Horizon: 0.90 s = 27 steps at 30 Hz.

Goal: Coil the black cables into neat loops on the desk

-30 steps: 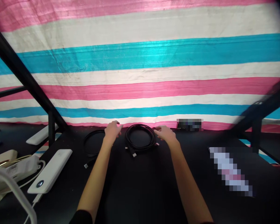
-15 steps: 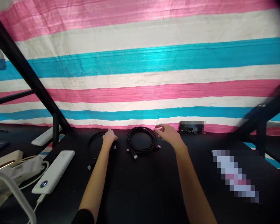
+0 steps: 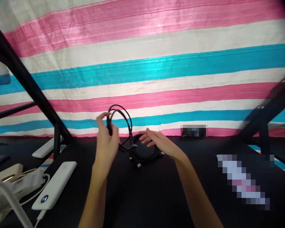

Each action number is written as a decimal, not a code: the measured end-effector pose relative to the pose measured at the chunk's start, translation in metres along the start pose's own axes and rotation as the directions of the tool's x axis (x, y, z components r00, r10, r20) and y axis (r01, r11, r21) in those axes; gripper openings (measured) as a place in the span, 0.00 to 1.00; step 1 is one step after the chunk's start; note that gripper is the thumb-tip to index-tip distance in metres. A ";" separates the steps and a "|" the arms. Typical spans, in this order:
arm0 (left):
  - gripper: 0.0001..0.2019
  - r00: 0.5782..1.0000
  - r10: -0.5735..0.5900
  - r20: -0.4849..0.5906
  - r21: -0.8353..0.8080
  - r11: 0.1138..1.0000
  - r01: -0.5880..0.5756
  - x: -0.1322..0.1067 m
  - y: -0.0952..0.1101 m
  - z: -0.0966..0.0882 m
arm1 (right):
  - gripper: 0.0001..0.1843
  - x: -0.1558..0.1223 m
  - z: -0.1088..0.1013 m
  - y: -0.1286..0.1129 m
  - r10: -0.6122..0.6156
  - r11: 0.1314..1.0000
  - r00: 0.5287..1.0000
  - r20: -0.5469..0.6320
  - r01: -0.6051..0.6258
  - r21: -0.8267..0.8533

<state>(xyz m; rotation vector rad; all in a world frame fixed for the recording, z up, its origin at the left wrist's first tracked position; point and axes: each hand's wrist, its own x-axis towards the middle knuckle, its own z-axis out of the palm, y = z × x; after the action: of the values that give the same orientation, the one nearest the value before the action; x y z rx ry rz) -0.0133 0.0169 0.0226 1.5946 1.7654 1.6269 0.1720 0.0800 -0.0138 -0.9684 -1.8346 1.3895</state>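
Black cable (image 3: 108, 125), held up off the worktop (image 3: 142, 196) just left of the middle of the frame, stood as a loose loop against the striped tarp (image 3: 156, 69), and its lower strands hung down toward the right. In the head view the left hand (image 3: 105, 142) had hold of it, with the fingers (image 3: 114, 133) and thumb closed around the near side of the loop at about the height of the lowest blue stripe. The right hand (image 3: 158, 142) was just to the right of it and a little lower. It lay open and held nothing, its fingers (image 3: 144, 137) spread and pointing left above a second coil of cable (image 3: 148, 155). That coil lay flat on the worktop at the centre, its plug ends sticking out toward the lower left of it. Whether the hanging strands touched this coil could not be told. A white power bank (image 3: 54, 185) lay at the lower left of the frame with a small light on its near end. A white power strip (image 3: 16, 185) with pale cords sat further left, near it. Another white bar (image 3: 46, 147) lay behind them, beside a black frame strut (image 3: 26, 79) that ran slantwise down from the upper left. A blurred patch (image 3: 242, 180) lay on the worktop at the right of the frame, well apart from both hands.
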 end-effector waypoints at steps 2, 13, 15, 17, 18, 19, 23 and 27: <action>0.17 0.984 0.113 0.137 -0.106 0.989 -0.099 -0.017 0.014 0.015 | 0.33 -0.005 0.005 -0.011 -0.066 0.987 0.998 0.021 0.062 0.151; 0.09 0.796 0.329 0.509 -0.080 0.938 -0.336 -0.054 0.031 0.052 | 0.22 -0.039 -0.008 -0.034 -0.225 0.951 0.974 0.037 0.211 0.225; 0.10 0.756 0.355 0.550 -0.134 0.931 -0.340 -0.053 0.033 0.044 | 0.23 -0.044 -0.010 -0.035 -0.260 0.949 0.964 0.059 0.244 0.199; 0.11 0.714 0.381 0.588 -0.192 0.923 -0.335 -0.048 0.033 0.036 | 0.28 -0.047 -0.013 -0.034 -0.285 0.952 0.958 0.037 0.278 0.131; 0.12 0.694 0.385 0.609 -0.212 0.921 -0.325 -0.044 0.031 0.033 | 0.29 -0.047 -0.014 -0.034 -0.294 0.952 0.956 0.014 0.292 0.092; 0.14 0.679 0.383 0.627 -0.232 0.923 -0.306 -0.039 0.029 0.029 | 0.30 -0.047 -0.016 -0.033 -0.297 0.953 0.955 -0.007 0.297 0.056; 0.23 0.757 0.322 0.568 -0.328 0.933 -0.151 -0.017 0.016 0.017 | 0.27 -0.048 -0.022 -0.031 -0.295 0.954 0.955 -0.034 0.296 0.044; 0.23 0.923 0.216 0.319 -0.267 0.955 -0.131 0.001 0.001 0.009 | 0.28 -0.051 -0.027 -0.033 -0.266 0.948 0.964 0.014 0.258 0.187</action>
<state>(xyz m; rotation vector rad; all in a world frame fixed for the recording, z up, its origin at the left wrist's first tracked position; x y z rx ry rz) -0.0058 0.0225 0.0208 1.8259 1.2303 1.4537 0.2150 0.0448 0.0220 -0.5832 -1.7534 1.3901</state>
